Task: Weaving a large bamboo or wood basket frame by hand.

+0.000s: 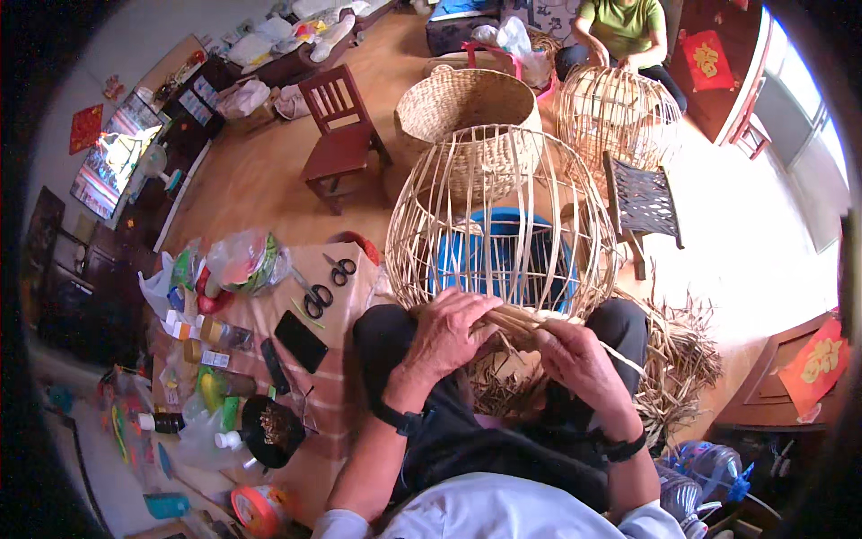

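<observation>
Step in hand: weaving base rim of open rattan basket frame (503,216), frame resting on lap, tilted away from wearer, blue stool showing through ribs. Left hand (446,334) curled over bundle of cane strips (514,322) at frame's near edge, pressing it down. Right hand (575,359) closed on same bundle, pinching loose strand. Judgement: next move needs strand threaded between ribs, kept taut, left holding the bundle down. Scissors (325,283) on counter (350,359) at left, apart. Second person (620,36) works another frame beyond.

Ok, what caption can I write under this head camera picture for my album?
Left hand and right hand grip bundled cane strips at the rim of an open-ribbed basket frame resting on the person's lap.
</observation>
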Demonstrator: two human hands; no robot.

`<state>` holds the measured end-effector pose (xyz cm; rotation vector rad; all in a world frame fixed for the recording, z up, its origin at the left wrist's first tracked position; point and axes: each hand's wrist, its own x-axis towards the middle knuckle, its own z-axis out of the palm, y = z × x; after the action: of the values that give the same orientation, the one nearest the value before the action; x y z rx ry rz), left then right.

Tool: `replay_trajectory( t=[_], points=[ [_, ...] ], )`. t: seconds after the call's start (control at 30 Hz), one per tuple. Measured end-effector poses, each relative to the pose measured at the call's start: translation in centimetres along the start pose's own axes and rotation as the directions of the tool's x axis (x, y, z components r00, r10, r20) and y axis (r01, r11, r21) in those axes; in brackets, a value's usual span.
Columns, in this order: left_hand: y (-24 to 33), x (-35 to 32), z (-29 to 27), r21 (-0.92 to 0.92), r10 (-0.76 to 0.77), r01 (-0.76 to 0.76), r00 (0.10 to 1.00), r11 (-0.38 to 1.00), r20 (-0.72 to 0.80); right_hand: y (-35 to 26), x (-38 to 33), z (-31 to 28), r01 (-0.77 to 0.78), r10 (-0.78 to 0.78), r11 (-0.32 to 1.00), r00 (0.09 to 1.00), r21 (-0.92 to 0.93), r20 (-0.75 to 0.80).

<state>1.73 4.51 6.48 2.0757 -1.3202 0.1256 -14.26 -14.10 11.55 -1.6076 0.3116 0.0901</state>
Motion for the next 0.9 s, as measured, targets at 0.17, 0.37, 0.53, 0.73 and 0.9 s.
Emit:
replay_trajectory(
  t=[0.17,0.37,0.53,0.73,0.9],
  points=[
    [-1.3,-0.7,2.7,-0.133,-0.132,0.118,0.986,0.984,-0.1,2.4,1.7,-1.2,-0.048,0.01,0.822,0.997,0.567,0.07],
    [-2.7,-1.1,3.6,-0.219,-0.197,0.176,0.978,0.96,-0.075,6.7,5.1,3.5,0.351,-0.315,0.913,0.931,0.207,-0.185],
    [-2.3,-0.8,3.7,-0.151,-0.188,0.182,0.982,0.972,-0.023,5.3,8.1,1.3,0.145,-0.03,0.966,0.882,0.212,-0.469],
    [-0.8,-3.3,8.1,0.22,-0.013,0.065,0.973,0.973,-0.229,6.2,10.5,1.0,0.4,-0.413,0.909,0.831,-0.116,-0.372],
    [-0.9,-2.9,9.3,0.389,-0.115,0.133,0.991,0.911,-0.068,2.0,10.0,1.2,0.292,-0.447,0.771,0.882,-0.566,-0.153]
  ],
)
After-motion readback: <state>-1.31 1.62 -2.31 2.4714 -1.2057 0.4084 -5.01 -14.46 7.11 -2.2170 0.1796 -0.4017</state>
